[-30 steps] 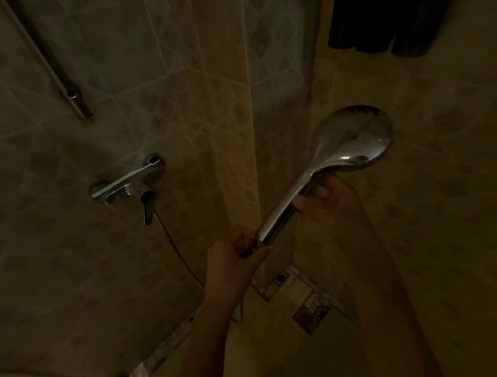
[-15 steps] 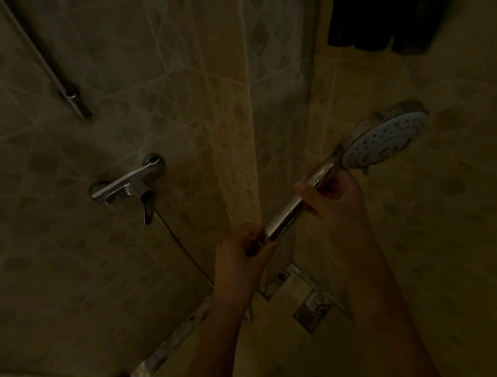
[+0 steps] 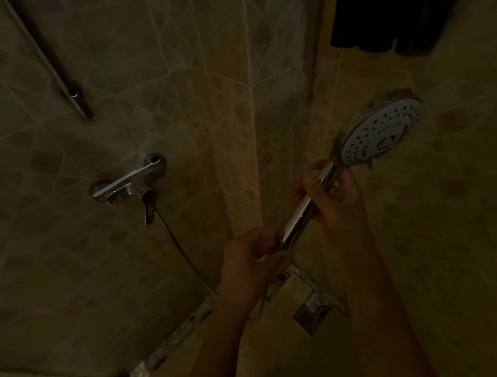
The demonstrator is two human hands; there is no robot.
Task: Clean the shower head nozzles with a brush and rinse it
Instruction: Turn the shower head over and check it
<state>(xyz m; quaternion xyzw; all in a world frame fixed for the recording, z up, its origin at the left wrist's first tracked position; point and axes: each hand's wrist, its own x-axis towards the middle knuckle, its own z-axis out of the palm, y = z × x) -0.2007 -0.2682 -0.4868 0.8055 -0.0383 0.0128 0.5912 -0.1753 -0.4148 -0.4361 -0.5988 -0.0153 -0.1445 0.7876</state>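
A chrome hand shower head (image 3: 382, 132) is held up in a dim tiled shower, its round white nozzle face turned toward me. My right hand (image 3: 337, 195) grips the upper part of its chrome handle (image 3: 299, 214). My left hand (image 3: 251, 260) is closed around the bottom end of the handle, where the hose joins. The thin hose (image 3: 181, 249) runs from there up to the wall tap. No brush is in view.
A chrome mixer tap (image 3: 129, 186) with a down-pointing lever sits on the left wall. A slanted metal rail (image 3: 60, 74) is mounted upper left. Dark cloth (image 3: 391, 16) hangs at the upper right. Patterned floor tiles (image 3: 314, 311) lie below the hands.
The shower head has turned over: its chrome back faced me a second ago, now the nozzle face does. It also shifted right, and my right hand slid slightly along the handle.
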